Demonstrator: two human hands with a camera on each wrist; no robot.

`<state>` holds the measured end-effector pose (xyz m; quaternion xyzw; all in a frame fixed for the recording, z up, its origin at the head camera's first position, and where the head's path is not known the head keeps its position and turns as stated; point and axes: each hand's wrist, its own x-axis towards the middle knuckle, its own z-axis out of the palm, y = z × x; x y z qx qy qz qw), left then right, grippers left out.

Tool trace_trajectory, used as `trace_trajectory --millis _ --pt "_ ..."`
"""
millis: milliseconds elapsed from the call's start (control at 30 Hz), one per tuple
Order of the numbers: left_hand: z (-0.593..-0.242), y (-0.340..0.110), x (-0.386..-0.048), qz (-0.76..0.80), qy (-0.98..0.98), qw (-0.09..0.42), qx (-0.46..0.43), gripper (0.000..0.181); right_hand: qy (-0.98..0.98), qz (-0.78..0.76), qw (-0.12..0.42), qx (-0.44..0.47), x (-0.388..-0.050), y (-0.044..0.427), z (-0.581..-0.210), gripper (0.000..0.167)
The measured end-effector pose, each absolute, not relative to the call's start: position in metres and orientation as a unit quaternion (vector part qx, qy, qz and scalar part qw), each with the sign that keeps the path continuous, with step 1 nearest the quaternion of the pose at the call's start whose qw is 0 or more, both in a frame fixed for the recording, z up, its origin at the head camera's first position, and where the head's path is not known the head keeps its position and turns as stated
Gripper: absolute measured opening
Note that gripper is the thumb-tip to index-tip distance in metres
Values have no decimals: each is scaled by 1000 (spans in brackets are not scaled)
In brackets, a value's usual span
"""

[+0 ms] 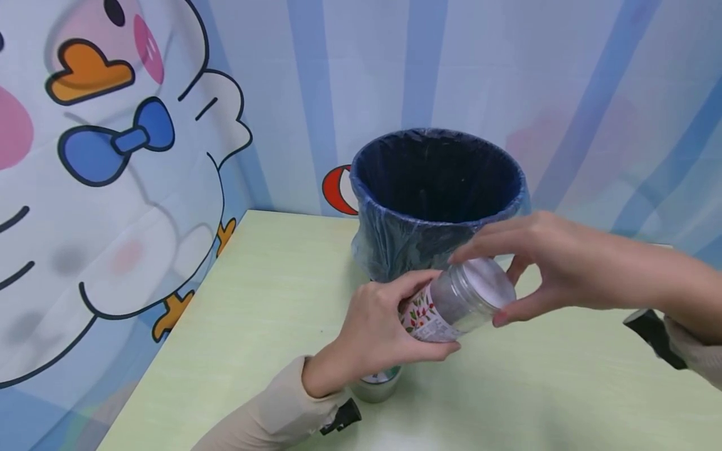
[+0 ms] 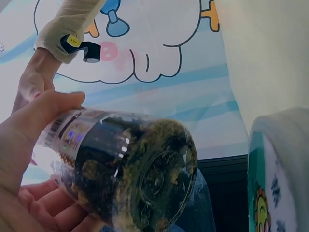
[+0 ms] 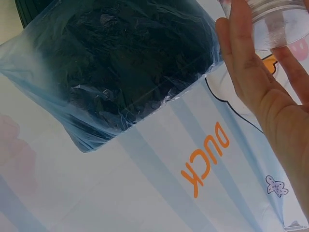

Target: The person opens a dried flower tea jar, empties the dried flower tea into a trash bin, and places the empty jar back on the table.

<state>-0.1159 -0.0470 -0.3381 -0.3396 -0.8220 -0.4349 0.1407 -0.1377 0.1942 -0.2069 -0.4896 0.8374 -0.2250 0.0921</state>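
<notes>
A clear plastic jar point(image 1: 437, 310) with a red-berry patterned label is tilted over the table, its closed end toward the lower left. My left hand point(image 1: 375, 326) grips it round the body. My right hand point(image 1: 541, 263) holds the pale lid point(image 1: 492, 282) at the jar's other end, thumb on one side and fingers on the opposite side. In the left wrist view, dark and tan pieces fill the bottom of the jar point(image 2: 145, 164). The right wrist view shows only the lid end point(image 3: 285, 26) beside the right hand point(image 3: 270, 92).
Just behind the hands stands a bin point(image 1: 389, 232) lined with a blue plastic bag. A round container point(image 1: 376, 389) with a green-and-white label stands on the pale table point(image 1: 254, 326), partly hidden by the left hand. A cartoon duck backdrop point(image 1: 192, 181) rises at the left and back.
</notes>
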Motion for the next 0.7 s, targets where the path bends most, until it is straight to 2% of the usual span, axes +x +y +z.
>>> trace_trajectory --millis 333,700 --pt "-341 -52 -127 -457 -793 111 -387 72 839 -204 95 -495 -139 198 -209 61" --pt "-335 -55 -138 -508 -747 10 -428 71 839 -198 119 -492 -138 196 -205 62"
